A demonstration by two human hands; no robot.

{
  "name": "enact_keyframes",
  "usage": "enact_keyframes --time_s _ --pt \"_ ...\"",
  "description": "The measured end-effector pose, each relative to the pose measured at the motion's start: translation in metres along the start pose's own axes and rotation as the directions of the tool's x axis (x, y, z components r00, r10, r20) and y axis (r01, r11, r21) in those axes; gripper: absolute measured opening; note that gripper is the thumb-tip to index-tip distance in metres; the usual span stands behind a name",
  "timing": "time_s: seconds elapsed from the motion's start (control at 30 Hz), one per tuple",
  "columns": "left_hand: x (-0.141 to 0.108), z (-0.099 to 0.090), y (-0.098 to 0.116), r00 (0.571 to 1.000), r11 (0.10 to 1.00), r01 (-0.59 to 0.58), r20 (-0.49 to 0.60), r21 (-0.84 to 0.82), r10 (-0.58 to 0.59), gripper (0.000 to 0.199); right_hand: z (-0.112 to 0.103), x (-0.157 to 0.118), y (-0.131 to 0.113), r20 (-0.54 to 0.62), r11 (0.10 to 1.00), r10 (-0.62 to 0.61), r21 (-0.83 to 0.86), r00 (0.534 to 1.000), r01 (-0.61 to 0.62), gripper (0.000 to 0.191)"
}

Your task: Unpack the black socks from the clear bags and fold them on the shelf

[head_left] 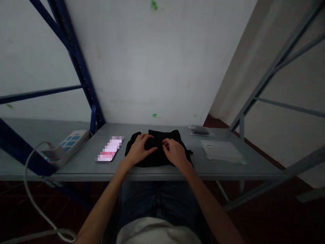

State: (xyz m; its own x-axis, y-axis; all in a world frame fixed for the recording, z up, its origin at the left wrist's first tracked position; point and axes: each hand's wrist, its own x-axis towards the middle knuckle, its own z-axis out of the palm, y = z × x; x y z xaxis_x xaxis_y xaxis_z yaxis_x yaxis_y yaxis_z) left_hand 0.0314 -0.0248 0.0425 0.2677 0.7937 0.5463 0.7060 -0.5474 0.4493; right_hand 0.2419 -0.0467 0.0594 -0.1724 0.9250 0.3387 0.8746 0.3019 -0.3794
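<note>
A black cloth item [159,156] lies bunched on the grey shelf [83,166], close to its front edge. My left hand [141,148] rests on the left part of the cloth, its thumb and fingers spread apart with nothing between them. On the right part, my right hand [174,150] has its fingers curled in towards the thumb; whether cloth is pinched at the fingertips is too dark to make out. A short black strap or tab [190,152] sticks out from the cloth's right side.
Left of the cloth lies a phone with a lit, pixelated screen [110,149]. Further left is a white power strip [73,144] with a cable [28,189]. To the right are a clear packet with a dark item [200,130] and a whitish plastic bag [222,150]. Metal posts flank the shelf.
</note>
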Motion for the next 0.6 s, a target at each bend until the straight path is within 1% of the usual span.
enact_keyframes --time_s 0.03,0.1,0.17,0.23,0.33,0.4,0.47,0.53,0.57,0.6 --pt "-0.001 0.003 0.004 0.998 0.999 -0.041 0.049 0.031 0.039 0.046 -0.004 -0.001 0.014 -0.026 0.995 0.068 -0.07 0.997 -0.07 0.023" --pt "-0.003 0.012 0.009 0.993 0.994 -0.06 0.102 0.092 0.051 0.047 -0.011 -0.002 0.04 -0.068 0.964 0.192 -0.176 0.979 -0.201 0.026" --pt "-0.004 0.02 0.01 0.995 0.989 -0.037 0.102 0.142 0.022 0.045 -0.013 -0.002 0.06 -0.049 0.935 0.267 -0.227 0.962 -0.271 0.03" --pt "-0.005 0.024 0.008 0.997 0.987 -0.015 0.076 0.162 0.002 0.041 -0.011 -0.001 0.071 0.017 0.923 0.31 -0.245 0.95 -0.297 0.033" --pt "-0.005 0.024 0.002 1.0 0.992 0.026 0.007 0.123 -0.027 0.04 -0.004 0.004 0.077 0.091 0.913 0.348 -0.261 0.933 -0.315 0.039" --pt "-0.005 0.021 -0.003 0.997 0.995 0.071 -0.048 0.073 -0.067 0.036 0.0 0.008 0.076 0.107 0.907 0.359 -0.273 0.927 -0.32 0.039" --pt "-0.005 0.018 -0.008 0.988 0.992 0.12 -0.097 0.027 -0.117 0.028 0.002 0.011 0.076 0.114 0.905 0.367 -0.272 0.923 -0.326 0.035" --pt "-0.005 0.017 -0.012 0.973 0.985 0.175 -0.155 -0.004 -0.173 0.022 0.002 0.014 0.077 0.11 0.908 0.371 -0.253 0.922 -0.335 0.032" --pt "-0.005 0.017 -0.013 0.957 0.976 0.217 -0.194 -0.019 -0.216 0.022 0.001 0.016 0.078 0.103 0.909 0.374 -0.238 0.922 -0.342 0.031" --pt "-0.005 0.016 -0.013 0.932 0.962 0.272 -0.238 -0.034 -0.272 0.023 0.0 0.017 0.079 0.093 0.909 0.379 -0.223 0.921 -0.351 0.03"
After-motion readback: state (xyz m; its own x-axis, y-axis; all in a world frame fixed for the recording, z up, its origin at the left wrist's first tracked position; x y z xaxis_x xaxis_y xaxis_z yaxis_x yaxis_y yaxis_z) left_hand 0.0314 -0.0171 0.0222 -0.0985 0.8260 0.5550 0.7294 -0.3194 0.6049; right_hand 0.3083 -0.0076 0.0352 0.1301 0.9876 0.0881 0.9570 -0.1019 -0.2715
